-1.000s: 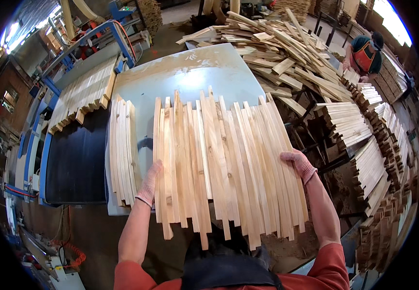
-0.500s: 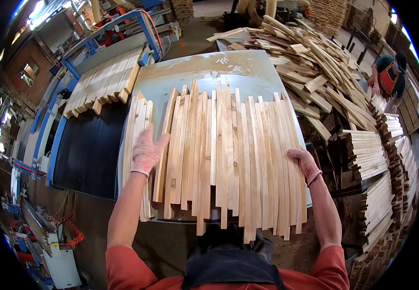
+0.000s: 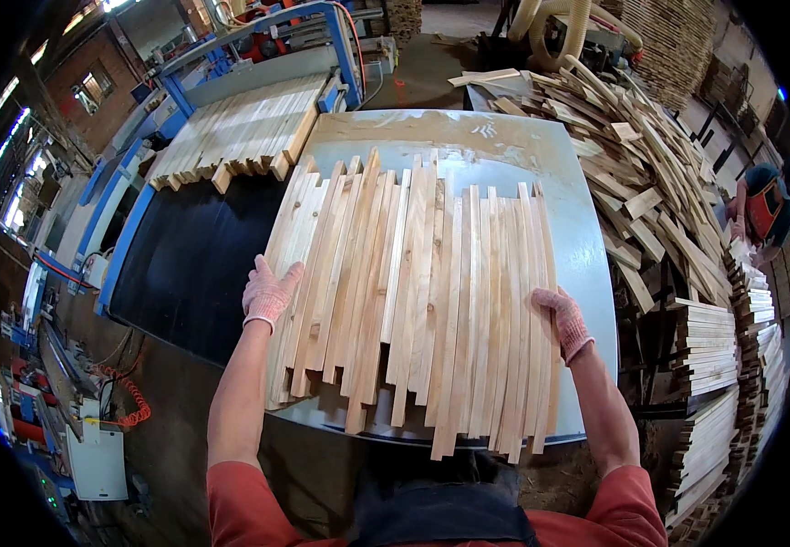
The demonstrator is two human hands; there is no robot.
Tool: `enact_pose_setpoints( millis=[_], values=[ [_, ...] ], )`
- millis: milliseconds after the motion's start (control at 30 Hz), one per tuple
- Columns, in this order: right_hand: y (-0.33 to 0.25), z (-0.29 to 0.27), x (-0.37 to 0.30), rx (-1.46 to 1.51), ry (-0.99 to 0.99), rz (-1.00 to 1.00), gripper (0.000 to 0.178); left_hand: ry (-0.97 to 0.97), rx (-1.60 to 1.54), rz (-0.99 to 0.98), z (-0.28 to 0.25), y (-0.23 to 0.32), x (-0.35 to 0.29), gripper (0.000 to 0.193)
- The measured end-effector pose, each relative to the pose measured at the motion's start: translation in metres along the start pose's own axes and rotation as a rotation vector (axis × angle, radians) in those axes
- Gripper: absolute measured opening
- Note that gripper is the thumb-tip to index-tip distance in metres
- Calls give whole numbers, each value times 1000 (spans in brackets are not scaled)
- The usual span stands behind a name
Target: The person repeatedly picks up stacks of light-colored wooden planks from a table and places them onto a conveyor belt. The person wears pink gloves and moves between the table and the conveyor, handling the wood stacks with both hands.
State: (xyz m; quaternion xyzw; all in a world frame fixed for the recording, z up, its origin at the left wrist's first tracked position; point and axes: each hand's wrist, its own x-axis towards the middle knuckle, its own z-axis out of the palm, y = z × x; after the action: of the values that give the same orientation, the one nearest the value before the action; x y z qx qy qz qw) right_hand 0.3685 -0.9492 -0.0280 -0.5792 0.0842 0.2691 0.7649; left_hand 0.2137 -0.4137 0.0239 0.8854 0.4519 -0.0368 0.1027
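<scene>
A row of pale wooden strips (image 3: 413,301) lies side by side on a light grey-blue metal table (image 3: 586,301). Their near ends are uneven and jut past the table's front edge. At the row's left side, my left hand (image 3: 268,290), in a pinkish knit glove, presses the outermost strip, its thumb over the top. My right hand (image 3: 563,322), gloved alike, grips the right edge with its thumb on top and its fingers down the outer side. The row is squeezed between both hands. The undersides of my fingers are partly hidden.
Left of the table runs a black conveyor belt (image 3: 199,264), with more strips (image 3: 240,128) under a blue machine frame (image 3: 340,46). A heap of loose wood (image 3: 650,173) lies at right, stacked strips (image 3: 707,351) nearer. A co-worker (image 3: 764,205) stands far right.
The gap on the left has closed: the separate left strips now lie against the row. My left hand has moved from over them to their outer side. The view has shifted.
</scene>
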Motion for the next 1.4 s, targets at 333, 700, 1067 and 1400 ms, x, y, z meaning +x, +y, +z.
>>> enact_pose_setpoints(
  millis=[333,700,1067,1400],
  values=[
    [-63,75,-38,-1345,266,147,83,19,-127,140,4,-31,24,109],
    [-8,106,-26,-1296,769,-5,95,-278,-976,485,25,-100,36,65],
    [9,98,-15,-1360,830,-84,92,-54,-511,484,32,-108,46,102],
    [-6,108,-35,-1203,738,-26,95,-57,-134,407,-3,-57,43,69]
  ],
)
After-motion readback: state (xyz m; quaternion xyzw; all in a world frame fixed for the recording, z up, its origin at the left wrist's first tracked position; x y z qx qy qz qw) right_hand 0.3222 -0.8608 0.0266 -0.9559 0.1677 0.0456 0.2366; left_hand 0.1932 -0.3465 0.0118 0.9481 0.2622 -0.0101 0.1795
